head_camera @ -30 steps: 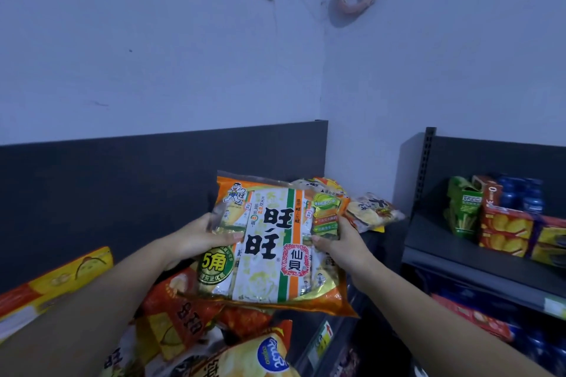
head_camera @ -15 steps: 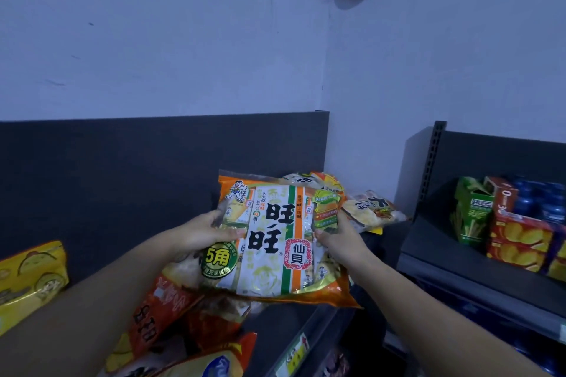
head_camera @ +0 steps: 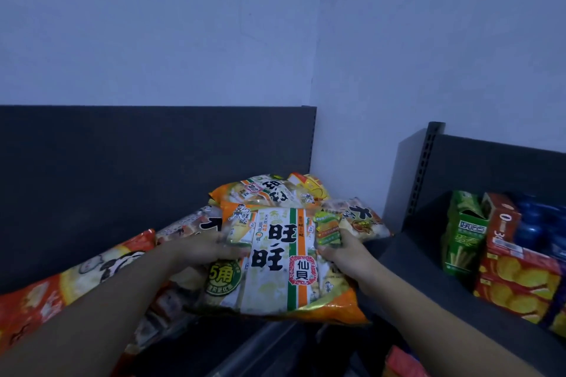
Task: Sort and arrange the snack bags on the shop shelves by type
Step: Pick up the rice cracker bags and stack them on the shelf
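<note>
As the person leaned in over the last second, the senbei rice-cracker bag (head_camera: 275, 260) was carried deeper toward the right corner of the shelf (head_camera: 263, 343). Its top edge now overlapped the matching orange bag (head_camera: 263, 190) lying there, though whether they touched could not be told. The left hand (head_camera: 202, 251) kept its grip on the bag's left edge with the thumb over the front, and the right hand (head_camera: 349, 257) stayed curled round the right edge. The bag was held tilted, off the shelf. A differently printed bag (head_camera: 364, 220) sat just beside it on the right, and red-orange bags (head_camera: 76, 278) lay to the left. Like seemed to be meeting like, but the bag had not yet been set down.
</note>
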`<move>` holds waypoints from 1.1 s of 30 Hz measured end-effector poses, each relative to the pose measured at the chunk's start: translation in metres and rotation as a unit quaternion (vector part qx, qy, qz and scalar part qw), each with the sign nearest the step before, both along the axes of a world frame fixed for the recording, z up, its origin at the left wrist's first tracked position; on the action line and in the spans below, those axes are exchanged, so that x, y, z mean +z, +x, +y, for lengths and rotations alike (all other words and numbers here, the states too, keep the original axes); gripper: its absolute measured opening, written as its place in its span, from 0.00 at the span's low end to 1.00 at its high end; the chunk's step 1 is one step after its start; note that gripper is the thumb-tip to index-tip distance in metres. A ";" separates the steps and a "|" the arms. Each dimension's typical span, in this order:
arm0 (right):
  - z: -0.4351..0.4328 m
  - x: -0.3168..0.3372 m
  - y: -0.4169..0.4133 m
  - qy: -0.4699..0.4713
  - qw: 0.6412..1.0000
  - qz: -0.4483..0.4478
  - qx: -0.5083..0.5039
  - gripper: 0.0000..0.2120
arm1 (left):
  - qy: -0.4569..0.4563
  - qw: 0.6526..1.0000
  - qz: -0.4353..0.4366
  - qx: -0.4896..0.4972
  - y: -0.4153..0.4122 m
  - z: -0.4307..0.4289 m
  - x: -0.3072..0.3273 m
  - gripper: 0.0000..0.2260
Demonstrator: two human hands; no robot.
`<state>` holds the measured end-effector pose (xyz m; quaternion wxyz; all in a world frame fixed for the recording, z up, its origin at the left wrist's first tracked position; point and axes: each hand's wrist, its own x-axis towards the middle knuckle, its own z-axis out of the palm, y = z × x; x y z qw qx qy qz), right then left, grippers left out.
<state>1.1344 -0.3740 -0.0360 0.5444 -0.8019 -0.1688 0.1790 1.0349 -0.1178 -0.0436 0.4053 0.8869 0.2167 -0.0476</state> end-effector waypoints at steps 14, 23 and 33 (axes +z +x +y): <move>0.060 -0.002 0.051 0.033 0.995 -0.009 0.095 0.12 | -0.082 0.996 -0.030 0.029 0.000 0.029 0.022 0.21; 0.162 0.016 0.025 0.013 0.977 -0.038 0.210 0.05 | -0.097 0.984 -0.038 0.142 -0.073 0.086 0.027 0.19; 0.242 0.023 -0.056 0.032 0.933 -0.051 0.356 0.03 | -0.065 0.939 -0.064 0.331 -0.207 0.078 0.043 0.35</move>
